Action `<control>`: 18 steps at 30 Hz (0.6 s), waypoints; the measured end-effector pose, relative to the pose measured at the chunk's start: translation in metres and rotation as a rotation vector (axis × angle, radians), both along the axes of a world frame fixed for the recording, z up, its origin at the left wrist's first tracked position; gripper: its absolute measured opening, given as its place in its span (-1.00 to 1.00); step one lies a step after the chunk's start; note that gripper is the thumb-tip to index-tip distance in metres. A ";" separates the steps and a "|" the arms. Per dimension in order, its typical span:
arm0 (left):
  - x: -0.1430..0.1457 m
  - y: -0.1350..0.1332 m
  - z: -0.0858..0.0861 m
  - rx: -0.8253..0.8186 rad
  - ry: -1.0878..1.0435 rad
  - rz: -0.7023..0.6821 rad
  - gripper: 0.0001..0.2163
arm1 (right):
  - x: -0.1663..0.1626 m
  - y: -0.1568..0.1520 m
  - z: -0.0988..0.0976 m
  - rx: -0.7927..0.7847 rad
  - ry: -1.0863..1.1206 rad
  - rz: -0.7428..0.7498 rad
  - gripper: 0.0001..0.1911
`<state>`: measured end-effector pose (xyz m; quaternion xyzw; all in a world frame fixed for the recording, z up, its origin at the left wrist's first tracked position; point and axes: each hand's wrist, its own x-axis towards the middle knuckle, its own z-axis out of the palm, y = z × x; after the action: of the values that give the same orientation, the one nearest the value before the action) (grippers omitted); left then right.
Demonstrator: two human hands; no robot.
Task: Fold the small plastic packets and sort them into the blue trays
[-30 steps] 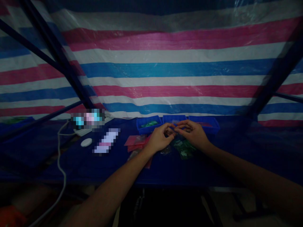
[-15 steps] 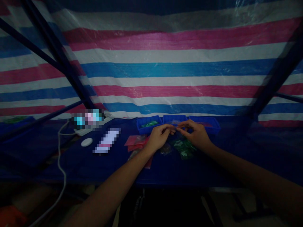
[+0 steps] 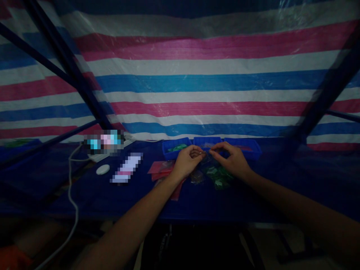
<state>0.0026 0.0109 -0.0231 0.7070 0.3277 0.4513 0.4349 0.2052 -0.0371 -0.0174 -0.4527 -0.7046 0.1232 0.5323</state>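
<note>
Over the blue table, my left hand (image 3: 189, 162) is closed, thumb pressed to its curled fingers; whatever is in that pinch is too small and dark to make out. Close by on the right, my right hand (image 3: 233, 159) pinches thumb and forefinger on what looks like the edge of a small clear plastic bag (image 3: 207, 160). Beneath the hands lie several green packets (image 3: 219, 177) and a clear bag with brownish contents (image 3: 197, 177). Red packets (image 3: 160, 168) are spread beside my left wrist, partly covered by the forearm.
Three blue bins stand behind the hands: a left bin (image 3: 168, 153) with green packets, a middle bin (image 3: 206, 140), and a right bin (image 3: 256, 150) with reddish contents. A phone (image 3: 128, 168), a white round object (image 3: 102, 170), a power strip (image 3: 97, 156) and a white cable (image 3: 73, 204) lie leftward.
The fingertips of my two hands have drawn slightly apart. The fingers of my left hand have curled inward, while my right hand has barely moved.
</note>
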 end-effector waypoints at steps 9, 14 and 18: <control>0.003 -0.008 0.004 0.076 0.076 -0.040 -0.74 | 0.004 0.012 -0.008 -0.265 0.202 0.187 -0.70; 0.002 -0.006 0.004 0.103 0.030 0.034 -0.73 | 0.003 0.013 -0.008 -0.340 0.356 0.224 -0.61; 0.001 -0.007 0.006 0.106 -0.025 0.017 -0.74 | 0.003 0.014 -0.010 -0.415 0.359 0.226 -0.57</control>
<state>0.0039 0.0043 -0.0176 0.7206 0.3040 0.4803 0.3970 0.2086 -0.0231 -0.0273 -0.4414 -0.6049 0.4012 0.5275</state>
